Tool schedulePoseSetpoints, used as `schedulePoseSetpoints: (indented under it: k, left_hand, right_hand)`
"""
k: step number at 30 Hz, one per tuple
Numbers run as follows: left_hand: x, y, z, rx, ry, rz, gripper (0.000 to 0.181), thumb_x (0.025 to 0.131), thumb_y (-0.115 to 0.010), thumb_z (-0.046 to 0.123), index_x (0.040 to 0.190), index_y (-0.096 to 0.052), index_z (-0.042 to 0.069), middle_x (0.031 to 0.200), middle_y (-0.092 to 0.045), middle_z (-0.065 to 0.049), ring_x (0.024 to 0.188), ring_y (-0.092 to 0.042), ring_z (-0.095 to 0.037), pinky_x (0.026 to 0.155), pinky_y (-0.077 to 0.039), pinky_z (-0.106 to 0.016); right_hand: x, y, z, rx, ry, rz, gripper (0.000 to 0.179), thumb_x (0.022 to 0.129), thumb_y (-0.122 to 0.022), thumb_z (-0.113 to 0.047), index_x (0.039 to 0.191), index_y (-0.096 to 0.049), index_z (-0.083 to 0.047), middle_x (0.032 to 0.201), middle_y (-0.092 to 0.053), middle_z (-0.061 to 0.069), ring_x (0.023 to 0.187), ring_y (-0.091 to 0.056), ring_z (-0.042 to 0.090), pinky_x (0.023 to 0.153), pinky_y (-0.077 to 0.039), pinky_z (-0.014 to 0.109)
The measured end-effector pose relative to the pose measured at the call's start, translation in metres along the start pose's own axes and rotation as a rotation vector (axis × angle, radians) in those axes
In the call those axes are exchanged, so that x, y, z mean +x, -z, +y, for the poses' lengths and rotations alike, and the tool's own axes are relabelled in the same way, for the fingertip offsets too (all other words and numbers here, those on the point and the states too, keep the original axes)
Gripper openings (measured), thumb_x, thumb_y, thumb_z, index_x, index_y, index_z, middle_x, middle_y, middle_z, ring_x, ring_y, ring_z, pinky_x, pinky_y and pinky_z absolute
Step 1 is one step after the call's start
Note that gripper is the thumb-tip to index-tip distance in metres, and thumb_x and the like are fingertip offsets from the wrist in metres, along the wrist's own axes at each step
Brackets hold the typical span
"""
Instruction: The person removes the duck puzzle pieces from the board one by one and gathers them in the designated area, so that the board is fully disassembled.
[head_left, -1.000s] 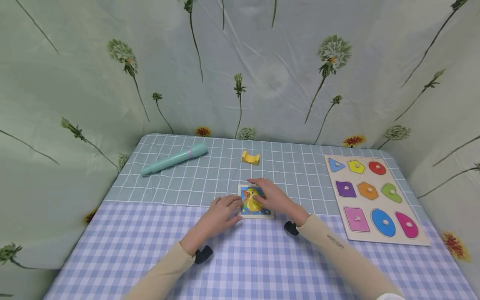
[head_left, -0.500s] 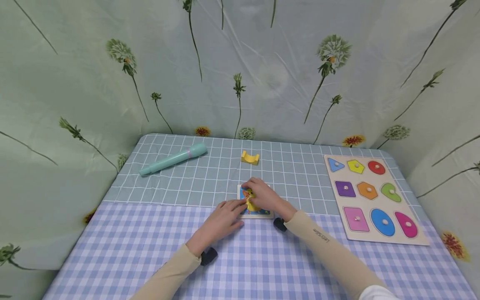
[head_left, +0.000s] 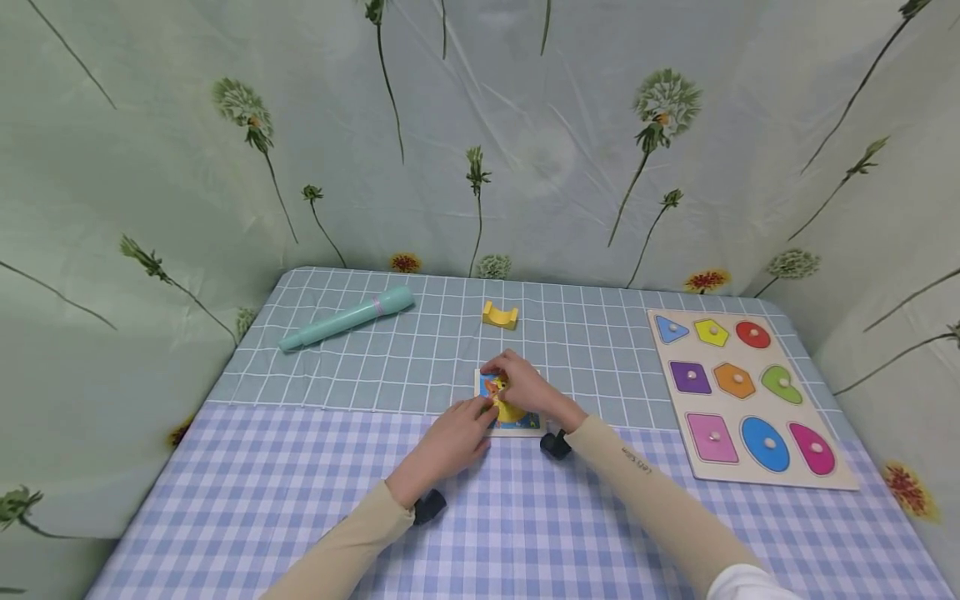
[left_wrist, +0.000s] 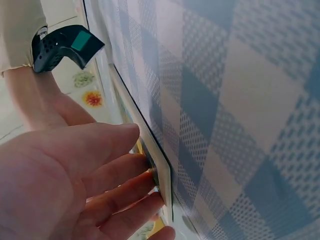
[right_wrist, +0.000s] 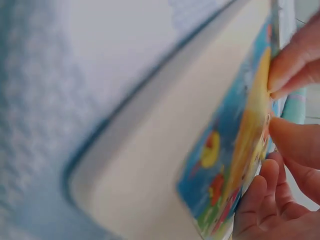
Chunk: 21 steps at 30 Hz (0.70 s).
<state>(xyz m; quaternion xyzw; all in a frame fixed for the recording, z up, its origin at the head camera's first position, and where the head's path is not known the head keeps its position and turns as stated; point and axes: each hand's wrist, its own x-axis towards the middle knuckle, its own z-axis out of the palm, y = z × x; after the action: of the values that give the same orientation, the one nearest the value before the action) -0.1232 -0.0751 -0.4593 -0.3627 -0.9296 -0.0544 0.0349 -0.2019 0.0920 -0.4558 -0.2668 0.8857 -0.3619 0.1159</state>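
A small wooden jigsaw puzzle (head_left: 524, 422) with a yellow duck picture lies flat at mid-table; its pale rim (right_wrist: 165, 135) and blue, yellow picture show close up in the right wrist view. My left hand (head_left: 453, 437) is at its left side, fingertips on the picture's left part and fingers loosely bent. In the left wrist view, the left thumb and fingers lie along the puzzle's edge (left_wrist: 154, 148). My right hand (head_left: 527, 387) reaches over the upper part, thumb and fingertips touching the picture near the left fingertips. Its palm hides much of the duck.
A yellow cradle-shaped block (head_left: 500, 317) stands behind the puzzle. A teal tapered tube (head_left: 348, 319) lies at the back left. On the right is a wooden shape board (head_left: 708, 396) with several coloured knobbed pieces. A flowered curtain (head_left: 555, 225) hangs behind the table.
My right hand has shifted left over the puzzle, bringing its fingertips beside the left ones. My left hand has edged right onto the picture. The puzzle has stayed in place.
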Motion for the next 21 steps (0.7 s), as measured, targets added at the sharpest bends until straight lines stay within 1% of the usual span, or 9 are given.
schedulePoseSetpoints:
  k: [2,4,7,10,13,17,19,21]
  left_hand:
    - [0.0,0.001,0.0,-0.026,-0.011,0.007,0.042,0.088,-0.069,0.018,0.124,-0.06,-0.003,0.123,-0.056,-0.015,0.113,-0.055,-0.028,0.094,-0.045,-0.037]
    - [0.0,0.0,-0.001,-0.042,-0.017,0.021,0.041,0.089,-0.068,0.016,0.124,-0.06,-0.005,0.123,-0.055,-0.016,0.113,-0.055,-0.029,0.09,-0.048,-0.036]
    - [0.0,-0.002,-0.001,-0.049,-0.017,0.049,0.039,0.089,-0.067,0.013,0.122,-0.06,-0.005,0.122,-0.054,-0.016,0.111,-0.054,-0.029,0.082,-0.052,-0.034]
    - [0.0,-0.006,0.0,-0.061,-0.015,0.081,0.034,0.09,-0.065,0.011,0.119,-0.061,-0.005,0.121,-0.053,-0.016,0.11,-0.053,-0.029,0.077,-0.053,-0.032]
    - [0.0,-0.009,0.0,-0.085,-0.022,0.105,0.031,0.091,-0.063,0.008,0.118,-0.061,-0.006,0.125,-0.052,-0.018,0.114,-0.051,-0.031,0.08,-0.053,-0.033]
    - [0.0,-0.01,0.001,-0.1,-0.026,0.112,0.031,0.09,-0.063,0.007,0.117,-0.06,-0.008,0.129,-0.051,-0.02,0.118,-0.049,-0.033,0.086,-0.051,-0.035]
    - [0.001,-0.01,0.001,-0.099,-0.016,0.106,0.032,0.09,-0.063,0.008,0.118,-0.06,-0.007,0.129,-0.052,-0.02,0.119,-0.049,-0.032,0.088,-0.05,-0.035]
    - [0.001,-0.01,0.002,-0.103,0.002,0.09,0.033,0.091,-0.063,0.009,0.121,-0.059,-0.005,0.13,-0.052,-0.019,0.12,-0.049,-0.031,0.09,-0.049,-0.036]
  right_hand:
    - [0.0,0.001,0.0,0.055,-0.014,0.013,0.039,0.078,-0.059,0.016,0.114,-0.063,0.002,0.105,-0.053,0.012,0.094,-0.053,0.026,0.084,-0.047,0.037]
    - [0.0,0.001,0.0,0.074,-0.012,0.024,0.033,0.082,-0.06,0.014,0.113,-0.063,0.001,0.103,-0.052,0.012,0.092,-0.052,0.026,0.083,-0.046,0.037]
    - [0.002,-0.001,-0.001,0.051,0.007,0.046,0.023,0.087,-0.062,0.007,0.108,-0.062,-0.001,0.1,-0.05,0.013,0.09,-0.05,0.025,0.082,-0.045,0.037]
    - [0.004,-0.003,-0.003,0.035,0.013,0.073,0.017,0.088,-0.063,0.003,0.103,-0.06,-0.003,0.096,-0.052,0.011,0.087,-0.049,0.024,0.079,-0.045,0.035]
    - [0.006,-0.003,-0.001,0.06,0.005,0.091,0.017,0.087,-0.062,0.007,0.1,-0.06,-0.004,0.091,-0.057,0.008,0.08,-0.051,0.021,0.074,-0.046,0.032]
    - [0.005,0.004,0.006,0.161,-0.035,0.085,0.015,0.087,-0.061,0.007,0.1,-0.062,-0.001,0.086,-0.059,0.007,0.075,-0.053,0.018,0.069,-0.046,0.028]
    - [0.003,0.011,0.011,0.216,-0.068,0.093,0.013,0.088,-0.061,0.004,0.1,-0.062,0.002,0.086,-0.06,0.007,0.075,-0.054,0.017,0.069,-0.046,0.027]
    - [-0.001,0.021,0.016,0.276,-0.122,0.112,0.015,0.088,-0.062,0.001,0.102,-0.062,0.005,0.088,-0.06,0.009,0.076,-0.054,0.016,0.068,-0.046,0.027]
